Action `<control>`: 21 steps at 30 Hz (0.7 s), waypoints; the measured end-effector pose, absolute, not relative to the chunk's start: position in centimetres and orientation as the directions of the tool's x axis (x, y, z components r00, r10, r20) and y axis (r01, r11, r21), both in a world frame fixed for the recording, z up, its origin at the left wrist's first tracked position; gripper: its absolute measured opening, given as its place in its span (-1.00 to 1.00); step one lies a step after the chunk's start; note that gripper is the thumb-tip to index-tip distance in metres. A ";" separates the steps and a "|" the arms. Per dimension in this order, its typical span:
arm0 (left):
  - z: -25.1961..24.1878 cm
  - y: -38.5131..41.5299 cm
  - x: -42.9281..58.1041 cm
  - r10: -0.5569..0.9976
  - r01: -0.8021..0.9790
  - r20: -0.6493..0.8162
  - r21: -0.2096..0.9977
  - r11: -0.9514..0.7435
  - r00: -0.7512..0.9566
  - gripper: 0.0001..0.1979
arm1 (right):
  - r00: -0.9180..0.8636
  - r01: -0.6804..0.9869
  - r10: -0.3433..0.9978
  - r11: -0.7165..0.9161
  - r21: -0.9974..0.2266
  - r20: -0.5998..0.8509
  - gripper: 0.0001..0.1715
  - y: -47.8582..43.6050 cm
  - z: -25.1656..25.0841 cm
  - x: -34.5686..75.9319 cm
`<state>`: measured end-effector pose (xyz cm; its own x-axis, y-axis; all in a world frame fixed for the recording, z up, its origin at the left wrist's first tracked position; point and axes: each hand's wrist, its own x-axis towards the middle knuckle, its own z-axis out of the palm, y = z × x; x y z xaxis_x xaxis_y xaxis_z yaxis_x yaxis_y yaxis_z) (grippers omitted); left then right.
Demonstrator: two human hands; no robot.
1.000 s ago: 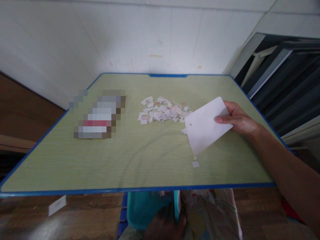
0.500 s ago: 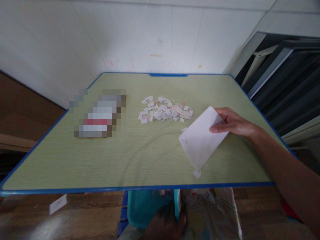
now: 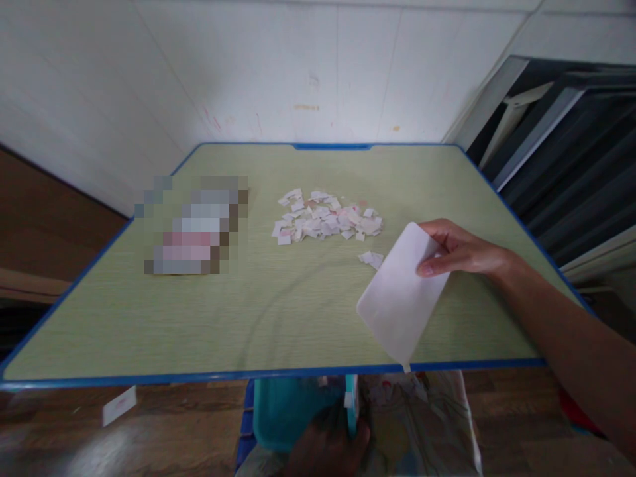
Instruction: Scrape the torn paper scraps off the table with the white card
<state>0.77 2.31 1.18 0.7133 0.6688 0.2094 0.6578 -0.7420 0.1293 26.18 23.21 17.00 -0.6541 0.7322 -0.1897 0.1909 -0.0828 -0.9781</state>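
Observation:
My right hand (image 3: 460, 248) pinches a white card (image 3: 400, 295) between thumb and fingers, tilted over the table's right front. At the card's lower corner, a small paper scrap (image 3: 407, 368) shows against the table edge. Just left of the card lie a few loose scraps (image 3: 370, 258), partly covered by it. A heap of torn paper scraps (image 3: 325, 218) is spread at mid-table. Below the front edge, my left hand (image 3: 328, 447) is closed on the right rim of a teal plastic basin (image 3: 278, 424); its fingers are dark and partly hidden. A pale scrap (image 3: 348, 399) shows at that rim.
The pale green table (image 3: 199, 324) has a blue edge and stands against a white wall (image 3: 368, 73). A blurred-out flat object (image 3: 196, 228) lies at left. Dark panels (image 3: 586, 146) lean at right. A paper piece (image 3: 119, 405) is on the wooden floor.
My right hand and the card have moved slightly down towards the front edge, uncovering scraps on the table. A pale scrap now shows at the basin's rim. My left hand stays in place.

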 end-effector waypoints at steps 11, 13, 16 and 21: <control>1.3 2.2 0.6 0.676 0.659 0.183 0.152 -0.736 0.713 -0.83 | -0.626 0.205 0.753 -0.091 -0.974 -0.202 -0.65 23.3 17.1 26.4; 1.2 2.3 0.7 0.674 0.657 0.182 0.148 -0.739 0.716 -0.83 | -0.643 0.204 0.736 -0.102 -0.974 -0.212 -0.69 23.2 17.2 26.5; 0.9 2.3 0.7 0.670 0.653 0.173 0.149 -0.742 0.722 -0.82 | -0.665 0.220 0.707 -0.120 -0.968 -0.239 -0.74 23.1 17.4 26.6; 1.1 2.3 0.8 0.669 0.656 0.160 0.135 -0.743 0.726 -0.80 | -0.617 0.209 0.756 -0.111 -0.972 -0.219 -0.70 23.0 17.1 26.5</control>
<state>0.79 2.32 1.09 0.7257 0.6692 0.1598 0.6555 -0.7430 0.1349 26.53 23.02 17.14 -0.6174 0.7556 -0.2190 0.2093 -0.1106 -0.9716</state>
